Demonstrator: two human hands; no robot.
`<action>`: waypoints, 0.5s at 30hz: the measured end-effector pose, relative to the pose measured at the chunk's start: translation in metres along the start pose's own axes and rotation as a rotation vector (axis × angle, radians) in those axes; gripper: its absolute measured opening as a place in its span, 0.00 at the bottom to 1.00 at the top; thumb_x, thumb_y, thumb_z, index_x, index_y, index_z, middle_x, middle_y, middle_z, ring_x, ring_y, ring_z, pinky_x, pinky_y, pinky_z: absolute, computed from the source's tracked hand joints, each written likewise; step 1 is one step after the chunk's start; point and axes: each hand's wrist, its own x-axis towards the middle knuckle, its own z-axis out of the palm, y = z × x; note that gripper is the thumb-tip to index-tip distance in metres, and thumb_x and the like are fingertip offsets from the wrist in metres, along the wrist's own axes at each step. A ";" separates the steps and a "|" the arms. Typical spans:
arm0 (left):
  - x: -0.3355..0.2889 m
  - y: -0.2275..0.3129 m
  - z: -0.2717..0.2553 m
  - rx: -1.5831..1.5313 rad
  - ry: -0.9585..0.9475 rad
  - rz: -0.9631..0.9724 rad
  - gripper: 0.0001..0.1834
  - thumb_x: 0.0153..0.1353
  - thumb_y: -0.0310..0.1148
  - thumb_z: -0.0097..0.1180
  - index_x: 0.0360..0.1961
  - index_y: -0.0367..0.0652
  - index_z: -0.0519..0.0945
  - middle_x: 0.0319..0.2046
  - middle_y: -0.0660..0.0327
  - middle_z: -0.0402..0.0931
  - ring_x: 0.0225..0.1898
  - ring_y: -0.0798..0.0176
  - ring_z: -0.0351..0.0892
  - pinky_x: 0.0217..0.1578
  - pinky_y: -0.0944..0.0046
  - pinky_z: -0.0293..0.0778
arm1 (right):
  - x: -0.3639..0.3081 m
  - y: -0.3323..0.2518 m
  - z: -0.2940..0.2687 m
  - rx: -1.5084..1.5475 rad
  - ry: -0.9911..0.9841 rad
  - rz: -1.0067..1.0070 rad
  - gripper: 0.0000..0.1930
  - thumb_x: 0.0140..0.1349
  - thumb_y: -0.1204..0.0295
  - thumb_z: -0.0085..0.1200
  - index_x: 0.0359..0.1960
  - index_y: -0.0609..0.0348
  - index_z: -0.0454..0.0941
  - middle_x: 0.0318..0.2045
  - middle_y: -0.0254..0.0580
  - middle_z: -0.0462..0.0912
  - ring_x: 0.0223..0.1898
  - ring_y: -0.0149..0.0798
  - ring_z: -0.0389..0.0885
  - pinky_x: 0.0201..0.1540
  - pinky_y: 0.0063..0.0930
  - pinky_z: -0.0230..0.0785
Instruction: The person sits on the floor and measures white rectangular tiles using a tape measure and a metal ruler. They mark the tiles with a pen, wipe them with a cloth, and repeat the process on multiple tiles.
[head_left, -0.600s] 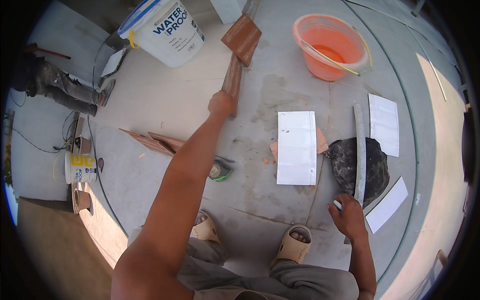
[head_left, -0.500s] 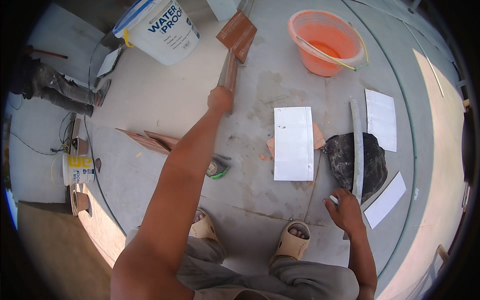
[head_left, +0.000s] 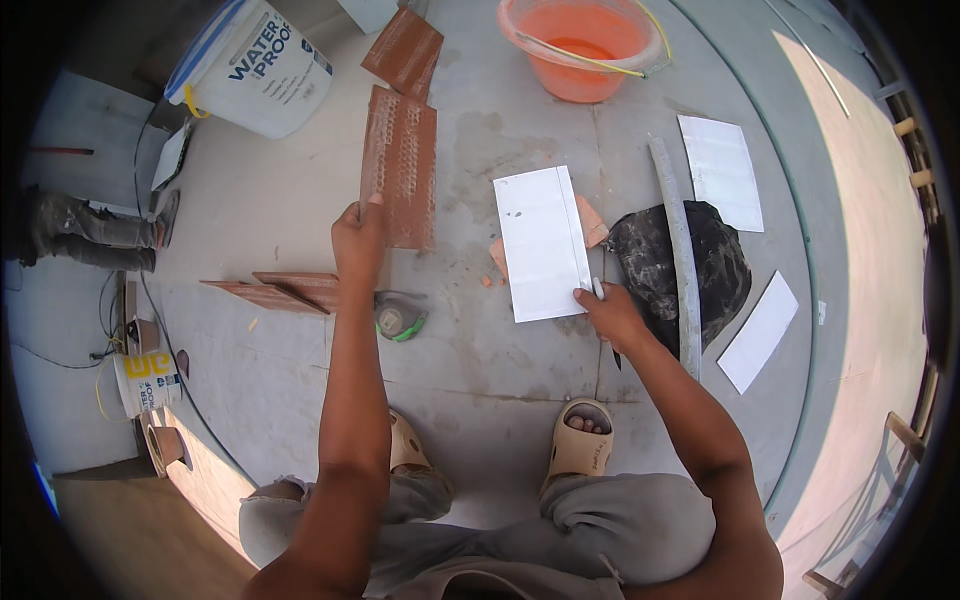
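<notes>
My left hand (head_left: 360,240) is closed on the left edge of a reddish-brown tile (head_left: 405,160); the tile's ribbed face shows. Another brown tile (head_left: 405,52) lies beyond it. My right hand (head_left: 615,318) is closed, with a slim white pen-like stick (head_left: 598,289) between its fingers. Its thumb and fingers are at the near right corner of a white rectangular tile (head_left: 538,240), which has a line drawn along its right side. Orange broken tile pieces (head_left: 591,221) stick out from under that white tile. Whether the right fingers also grip the corner is hard to tell.
To the right, a long grey bar (head_left: 676,250) lies across a black bag (head_left: 728,265), with white pieces (head_left: 720,175) nearby. An orange bucket (head_left: 575,75) and a white bucket (head_left: 262,75) stand farther off. A tape measure (head_left: 400,317) and leaning brown tiles (head_left: 285,293) are left; another person's legs (head_left: 95,235) show.
The brown tile in my left hand has turned from edge-on to show its broad face. My right hand has moved left from beside the bar to the white tile's corner; that tile sits slightly rotated.
</notes>
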 end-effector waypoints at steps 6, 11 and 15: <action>-0.025 -0.022 0.007 -0.210 -0.128 0.000 0.18 0.69 0.41 0.60 0.41 0.32 0.83 0.31 0.65 0.80 0.31 0.72 0.71 0.35 0.70 0.70 | -0.017 -0.016 -0.012 0.577 -0.089 0.098 0.11 0.66 0.67 0.64 0.39 0.58 0.75 0.24 0.33 0.75 0.15 0.24 0.61 0.16 0.24 0.51; -0.033 -0.020 0.010 -0.105 -0.178 -0.011 0.20 0.70 0.42 0.59 0.43 0.31 0.83 0.35 0.62 0.82 0.36 0.71 0.74 0.41 0.69 0.72 | -0.064 -0.028 -0.067 0.771 -0.026 0.027 0.10 0.65 0.67 0.66 0.37 0.55 0.76 0.21 0.28 0.72 0.14 0.23 0.58 0.15 0.24 0.50; -0.038 -0.016 0.016 0.022 -0.291 0.121 0.20 0.70 0.43 0.58 0.41 0.31 0.82 0.32 0.63 0.81 0.33 0.70 0.73 0.38 0.66 0.71 | -0.110 -0.034 -0.135 0.775 0.147 -0.131 0.11 0.66 0.65 0.65 0.38 0.58 0.78 0.17 0.26 0.67 0.13 0.23 0.57 0.16 0.23 0.50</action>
